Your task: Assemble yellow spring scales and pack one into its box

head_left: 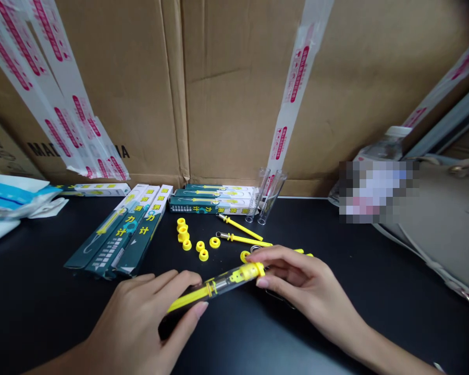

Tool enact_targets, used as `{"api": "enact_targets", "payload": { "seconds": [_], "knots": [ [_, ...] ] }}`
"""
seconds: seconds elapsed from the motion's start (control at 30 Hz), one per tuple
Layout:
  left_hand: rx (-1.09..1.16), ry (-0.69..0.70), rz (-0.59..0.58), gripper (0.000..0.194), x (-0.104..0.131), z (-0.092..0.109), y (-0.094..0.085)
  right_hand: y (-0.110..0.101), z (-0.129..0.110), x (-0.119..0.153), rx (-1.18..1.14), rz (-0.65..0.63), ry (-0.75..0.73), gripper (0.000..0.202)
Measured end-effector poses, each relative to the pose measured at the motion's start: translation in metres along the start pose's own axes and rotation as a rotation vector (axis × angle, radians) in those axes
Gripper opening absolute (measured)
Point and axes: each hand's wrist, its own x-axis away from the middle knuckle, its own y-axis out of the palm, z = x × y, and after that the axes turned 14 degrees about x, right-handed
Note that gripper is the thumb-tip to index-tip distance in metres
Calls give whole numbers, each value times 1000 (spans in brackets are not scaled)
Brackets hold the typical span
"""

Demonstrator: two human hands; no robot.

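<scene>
My left hand [140, 312] is closed round the transparent tube of a spring scale [221, 284], with a yellow rod and a metal spring inside. It is held tilted above the black table, its right end higher. At that end, the thumb and fingers of my right hand [307, 281] pinch the yellow end cap [257, 270]. Whether the cap is fully seated I cannot tell. Behind lie several small yellow caps and rings [183, 233], plus yellow rods with springs [248, 240], some partly hidden by my right hand.
Printed spring scale boxes [121, 234] lie at left, with more boxes [213, 200] against the cardboard [234, 94]. Two transparent tubes [271, 200] stand upright beside them. A plastic bottle [389, 146] and a beige bag [445, 219] are at right, a blue-white packet [13, 192] far left.
</scene>
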Motion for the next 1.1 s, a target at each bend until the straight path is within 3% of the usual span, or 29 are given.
{"api": "enact_targets", "payload": {
  "seconds": [0.23,0.5,0.77,0.97,1.1],
  "knots": [
    [139,-46,64,12,4,-3,2,3,-1,-2,-86,-24,61,21],
    [147,-104,108,31,6,-2,0,4,-3,0,-132,-65,104,24],
    [181,-263,89,51,14,-2,1,6,-6,3,-200,-68,93,27],
    [343,-358,97,29,11,1,-9,8,-7,5,-206,-69,102,27],
    [449,-453,79,29,5,-2,-12,8,-8,5,-209,-67,101,26]
  ]
}}
